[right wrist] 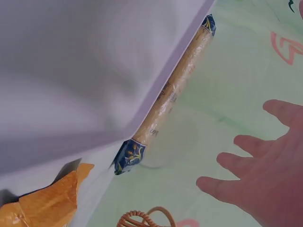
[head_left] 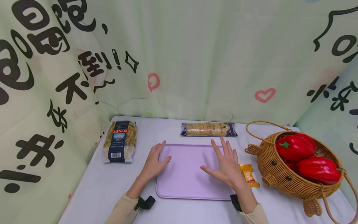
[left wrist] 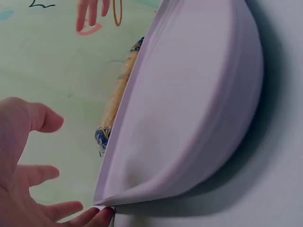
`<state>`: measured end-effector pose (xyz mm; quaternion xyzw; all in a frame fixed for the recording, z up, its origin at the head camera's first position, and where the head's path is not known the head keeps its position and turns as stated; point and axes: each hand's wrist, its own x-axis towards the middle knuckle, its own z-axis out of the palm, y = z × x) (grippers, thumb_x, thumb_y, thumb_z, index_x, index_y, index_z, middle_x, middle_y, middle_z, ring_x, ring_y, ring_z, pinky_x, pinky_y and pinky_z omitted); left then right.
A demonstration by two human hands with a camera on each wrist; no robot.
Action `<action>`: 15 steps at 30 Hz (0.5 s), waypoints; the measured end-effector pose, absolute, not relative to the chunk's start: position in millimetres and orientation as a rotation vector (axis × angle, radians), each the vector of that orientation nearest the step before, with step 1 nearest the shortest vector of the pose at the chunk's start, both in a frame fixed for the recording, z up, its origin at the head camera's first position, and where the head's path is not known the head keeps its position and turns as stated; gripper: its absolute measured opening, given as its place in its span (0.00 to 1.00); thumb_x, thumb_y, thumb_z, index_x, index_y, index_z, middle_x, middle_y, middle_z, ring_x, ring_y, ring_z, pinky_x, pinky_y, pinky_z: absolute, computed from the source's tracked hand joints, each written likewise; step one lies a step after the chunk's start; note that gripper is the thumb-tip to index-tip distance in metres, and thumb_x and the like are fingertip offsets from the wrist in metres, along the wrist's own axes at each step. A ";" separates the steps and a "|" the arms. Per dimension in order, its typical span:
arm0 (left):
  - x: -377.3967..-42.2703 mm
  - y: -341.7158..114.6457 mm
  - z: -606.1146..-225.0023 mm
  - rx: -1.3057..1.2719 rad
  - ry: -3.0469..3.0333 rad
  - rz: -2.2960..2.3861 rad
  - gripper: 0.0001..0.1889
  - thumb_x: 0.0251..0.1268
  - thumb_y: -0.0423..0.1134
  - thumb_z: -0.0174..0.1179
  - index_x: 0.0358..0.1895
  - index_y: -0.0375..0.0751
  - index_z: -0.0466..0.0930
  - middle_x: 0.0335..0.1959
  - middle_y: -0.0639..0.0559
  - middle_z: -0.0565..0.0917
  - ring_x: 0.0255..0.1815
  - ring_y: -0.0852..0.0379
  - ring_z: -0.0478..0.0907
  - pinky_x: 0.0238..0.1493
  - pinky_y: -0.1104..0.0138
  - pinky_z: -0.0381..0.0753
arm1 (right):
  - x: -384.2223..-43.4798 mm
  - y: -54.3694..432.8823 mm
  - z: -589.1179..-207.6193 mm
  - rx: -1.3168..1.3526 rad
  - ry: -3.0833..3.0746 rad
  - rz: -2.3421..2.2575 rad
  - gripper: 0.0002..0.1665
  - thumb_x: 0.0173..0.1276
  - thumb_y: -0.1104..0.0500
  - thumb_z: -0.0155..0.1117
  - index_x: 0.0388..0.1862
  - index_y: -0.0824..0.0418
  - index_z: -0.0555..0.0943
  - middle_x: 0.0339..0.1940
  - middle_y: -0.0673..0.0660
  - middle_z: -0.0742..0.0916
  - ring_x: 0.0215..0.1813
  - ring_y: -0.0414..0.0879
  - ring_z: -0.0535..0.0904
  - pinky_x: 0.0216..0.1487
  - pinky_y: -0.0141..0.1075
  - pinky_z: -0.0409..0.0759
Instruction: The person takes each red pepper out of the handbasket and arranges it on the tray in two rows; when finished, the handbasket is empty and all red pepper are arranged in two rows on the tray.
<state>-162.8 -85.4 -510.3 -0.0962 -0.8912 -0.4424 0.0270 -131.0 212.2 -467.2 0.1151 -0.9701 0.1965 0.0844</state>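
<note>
A lilac rectangular tray (head_left: 187, 174) lies on the white table between both hands. My left hand (head_left: 153, 162) hovers over the tray's left edge, fingers extended and thumb apart. Over the tray's right part my right hand (head_left: 226, 166) is spread, with nothing in it. Close to the right hand, an orange packet (head_left: 249, 175) lies beside the tray and is partly covered by that hand. Behind the tray's far edge is a long clear pack of noodles (head_left: 208, 129) with dark blue ends. In the left wrist view the fingertips appear near a tray corner; contact cannot be told.
An Agnesi pasta bag (head_left: 119, 141) lies at the back left. On the right stands a wicker basket (head_left: 279, 177) with several red bell peppers (head_left: 318, 170), its handles sticking out. A pale printed curtain (head_left: 195, 62) hangs behind the table and along its sides.
</note>
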 end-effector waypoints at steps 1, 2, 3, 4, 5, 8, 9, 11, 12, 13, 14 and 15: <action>-163.2 -85.7 -511.5 -0.286 -2.743 -1.375 0.36 0.62 0.45 0.62 0.74 0.42 0.64 0.68 0.32 0.66 0.67 0.36 0.67 0.64 0.43 0.69 | -130.9 212.6 -466.1 0.343 -2.890 0.590 0.62 0.50 0.32 0.72 0.79 0.53 0.58 0.79 0.68 0.53 0.77 0.70 0.46 0.69 0.70 0.46; -163.5 -86.1 -512.4 -0.275 -2.736 -1.382 0.36 0.61 0.43 0.62 0.73 0.41 0.65 0.66 0.32 0.67 0.64 0.37 0.70 0.62 0.44 0.70 | -130.9 213.3 -464.8 0.344 -2.886 0.597 0.62 0.51 0.32 0.72 0.79 0.54 0.58 0.79 0.68 0.53 0.77 0.70 0.47 0.69 0.70 0.46; -163.7 -86.6 -513.0 -0.264 -2.727 -1.387 0.35 0.60 0.42 0.63 0.73 0.41 0.66 0.64 0.32 0.69 0.61 0.38 0.72 0.61 0.46 0.72 | -130.9 214.1 -463.3 0.346 -2.879 0.601 0.61 0.51 0.33 0.73 0.79 0.54 0.58 0.79 0.68 0.53 0.77 0.70 0.47 0.70 0.69 0.47; -163.9 -87.2 -513.9 -0.261 -2.716 -1.385 0.35 0.58 0.40 0.63 0.72 0.40 0.67 0.63 0.32 0.70 0.58 0.38 0.74 0.58 0.47 0.74 | -131.1 215.1 -461.4 0.348 -2.874 0.603 0.61 0.51 0.34 0.73 0.79 0.55 0.59 0.79 0.68 0.53 0.76 0.70 0.48 0.70 0.69 0.48; -164.3 -87.8 -514.9 -0.261 -2.710 -1.376 0.35 0.57 0.39 0.63 0.71 0.39 0.68 0.61 0.32 0.72 0.55 0.39 0.76 0.55 0.48 0.76 | -131.2 216.5 -459.0 0.349 -2.866 0.610 0.60 0.51 0.35 0.73 0.78 0.56 0.59 0.79 0.69 0.54 0.76 0.70 0.49 0.70 0.69 0.48; -165.2 -89.5 -517.4 -0.247 -2.711 -1.364 0.35 0.54 0.36 0.62 0.70 0.38 0.70 0.56 0.33 0.74 0.47 0.43 0.78 0.47 0.53 0.79 | -131.4 222.5 -450.1 0.344 -2.847 0.634 0.58 0.53 0.38 0.74 0.78 0.57 0.60 0.78 0.68 0.55 0.75 0.70 0.51 0.69 0.69 0.50; -165.4 -90.0 -518.2 -0.240 -2.718 -1.360 0.35 0.54 0.36 0.62 0.69 0.37 0.70 0.54 0.34 0.75 0.45 0.44 0.78 0.44 0.54 0.79 | -131.3 225.1 -446.7 0.339 -2.841 0.639 0.58 0.53 0.39 0.74 0.78 0.57 0.60 0.78 0.68 0.56 0.75 0.71 0.52 0.68 0.70 0.51; -165.9 -90.8 -519.5 -0.225 -2.741 -1.354 0.35 0.54 0.36 0.62 0.69 0.37 0.70 0.52 0.35 0.75 0.43 0.47 0.77 0.40 0.57 0.78 | -130.8 231.1 -438.9 0.325 -2.835 0.647 0.57 0.54 0.41 0.74 0.78 0.57 0.59 0.78 0.68 0.56 0.73 0.72 0.54 0.67 0.71 0.52; -166.0 -91.1 -519.8 -0.215 -2.750 -1.358 0.35 0.54 0.35 0.62 0.69 0.37 0.69 0.51 0.35 0.75 0.42 0.47 0.77 0.38 0.58 0.78 | -130.6 234.5 -434.8 0.319 -2.827 0.646 0.57 0.55 0.41 0.74 0.78 0.57 0.59 0.77 0.68 0.57 0.73 0.72 0.55 0.66 0.72 0.52; -166.1 -91.3 -520.0 -0.209 -2.758 -1.359 0.35 0.54 0.35 0.62 0.69 0.37 0.69 0.51 0.36 0.75 0.41 0.48 0.76 0.38 0.59 0.77 | -130.2 238.1 -430.4 0.312 -2.825 0.641 0.57 0.55 0.42 0.74 0.78 0.57 0.59 0.77 0.68 0.57 0.72 0.73 0.56 0.65 0.73 0.53; -166.2 -91.4 -520.3 -0.208 -2.766 -1.356 0.35 0.53 0.35 0.62 0.69 0.37 0.69 0.51 0.36 0.75 0.41 0.49 0.76 0.37 0.60 0.76 | -129.7 241.8 -425.8 0.303 -2.823 0.639 0.57 0.55 0.42 0.74 0.78 0.57 0.58 0.77 0.68 0.58 0.72 0.73 0.56 0.64 0.73 0.53; -166.2 -91.6 -520.5 -0.214 -2.767 -1.356 0.35 0.53 0.35 0.63 0.69 0.36 0.70 0.50 0.36 0.75 0.41 0.49 0.76 0.36 0.60 0.76 | -129.1 245.7 -420.9 0.293 -2.821 0.634 0.57 0.56 0.43 0.74 0.79 0.57 0.57 0.77 0.68 0.58 0.71 0.73 0.57 0.64 0.74 0.54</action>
